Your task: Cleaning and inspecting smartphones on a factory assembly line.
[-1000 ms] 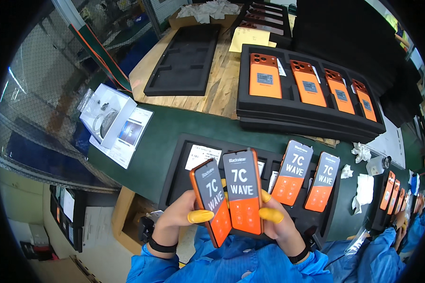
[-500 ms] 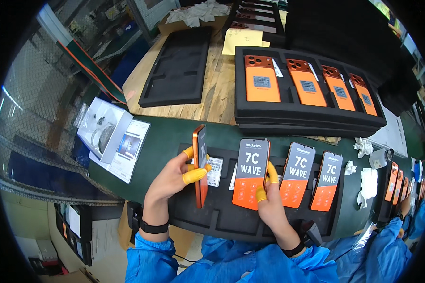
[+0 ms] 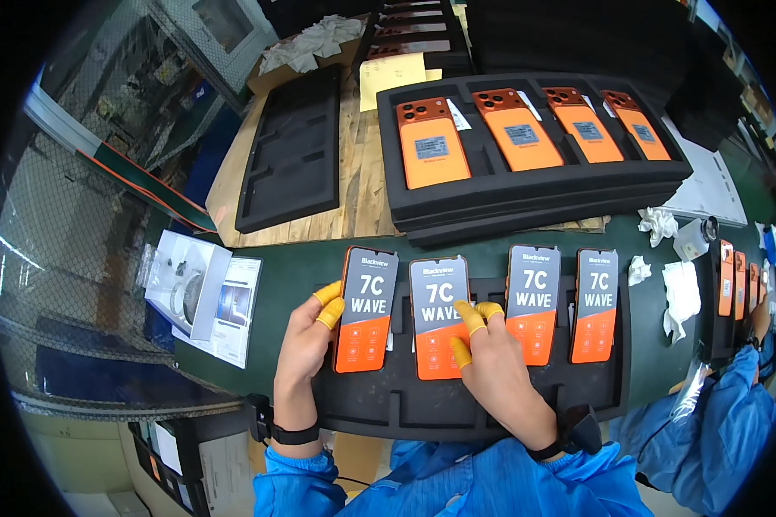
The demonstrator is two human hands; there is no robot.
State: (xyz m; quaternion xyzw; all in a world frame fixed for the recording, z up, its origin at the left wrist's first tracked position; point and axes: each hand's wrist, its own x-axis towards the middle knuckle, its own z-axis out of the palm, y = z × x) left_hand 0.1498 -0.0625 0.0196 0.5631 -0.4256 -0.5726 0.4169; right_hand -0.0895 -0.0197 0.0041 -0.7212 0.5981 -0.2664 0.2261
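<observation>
In front of me four phones lie in a row over a black foam tray (image 3: 440, 409), their faces covered by grey and orange printed films. My left hand (image 3: 306, 332), with yellow finger cots, grips the left edge of the leftmost phone (image 3: 364, 323). My right hand (image 3: 500, 362) reaches over the second phone (image 3: 435, 349); its cot-covered fingers, held apart, rest on the film near the right edge. To the right lie the third phone (image 3: 533, 302) and the fourth phone (image 3: 594, 306), untouched.
A stacked foam tray (image 3: 526, 189) ahead bears orange-backed phones. Left of it is another foam tray (image 3: 289, 155). A white box (image 3: 185, 280) stands at left; crumpled tissues (image 3: 658, 224) and a small bottle (image 3: 695, 237) at right. A co-worker's blue sleeve (image 3: 716, 414) shows at far right.
The leftmost phone, tilted edge-on before, now shows its face. My right hand has moved from the second phone's edge onto its face. The view has shifted slightly.
</observation>
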